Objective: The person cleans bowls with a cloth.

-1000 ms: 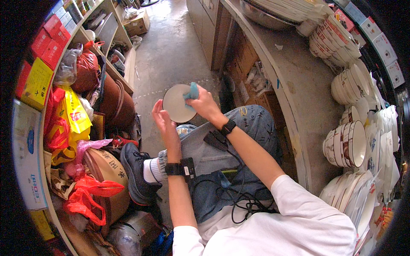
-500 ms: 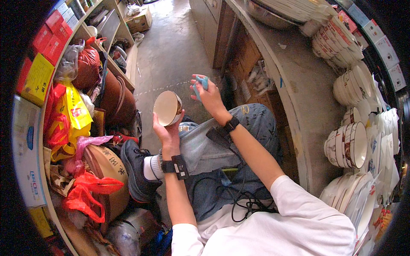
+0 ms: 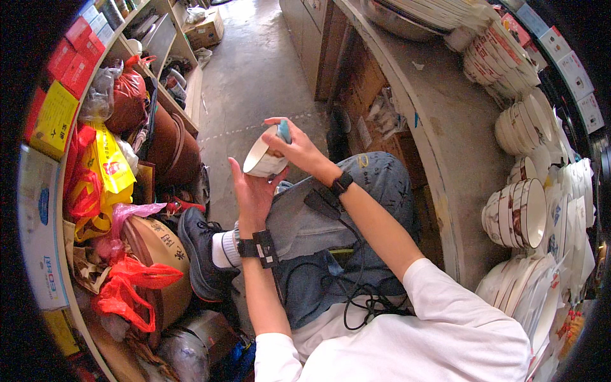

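A white bowl (image 3: 262, 160) with a brown pattern on its outside is tilted between my two hands, its mouth facing up and left. My left hand (image 3: 254, 191) supports it from below, fingers curled behind it and the thumb standing a little off its side. At the bowl's upper right, my right hand (image 3: 298, 148) presses a small light-blue cloth (image 3: 284, 132) against the rim. The right thumb lies across the bowl's wall, and the fingertips reach over the far side. Part of the cloth is hidden in the hand.
Stacked bowls (image 3: 517, 213) and wrapped plates (image 3: 519, 286) line the curved counter (image 3: 439, 114) on my right. At left are a red plastic bag (image 3: 137, 283), brown jars (image 3: 172, 149) and shelving. My bent knee (image 3: 382, 184) and a black cable (image 3: 356, 305) lie beneath my arms.
My right hand has moved left and down, bringing the cloth onto the bowl's rim. The bowl has shifted right and turned, and my left thumb has come away from it.
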The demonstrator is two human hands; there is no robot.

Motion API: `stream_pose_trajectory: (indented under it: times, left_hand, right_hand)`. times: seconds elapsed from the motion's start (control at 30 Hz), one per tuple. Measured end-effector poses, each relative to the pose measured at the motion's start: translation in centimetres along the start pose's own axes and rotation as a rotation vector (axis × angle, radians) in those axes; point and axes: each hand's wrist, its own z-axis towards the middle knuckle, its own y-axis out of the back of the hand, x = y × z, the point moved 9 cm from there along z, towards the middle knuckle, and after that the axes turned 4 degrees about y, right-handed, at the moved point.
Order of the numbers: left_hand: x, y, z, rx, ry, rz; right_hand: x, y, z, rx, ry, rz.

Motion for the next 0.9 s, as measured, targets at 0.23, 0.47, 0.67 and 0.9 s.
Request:
stream_pose_trajectory:
  times: [0.23,0.47,0.67,0.9]
  left_hand:
    - [-1.0,0.6,0.1,-0.091,-0.302,0.332]
    - [-1.8,0.4,0.5,-0.046,-0.319,0.182]
    - [-1.8,-0.1,0.1,-0.042,-0.251,0.166]
    - [-0.9,-1.6,-0.5,0.014,-0.161,0.347]
  right_hand:
    - [-2.0,0.4,0.1,-0.014,-0.127,0.059]
    - [-3.4,-0.4,0.6,-0.022,-0.174,0.544]
    - [0.4,-0.1,0.7,0.033,0.081,0.221]
    - [3.6,1.1,-0.6,-0.135,0.214,-0.017]
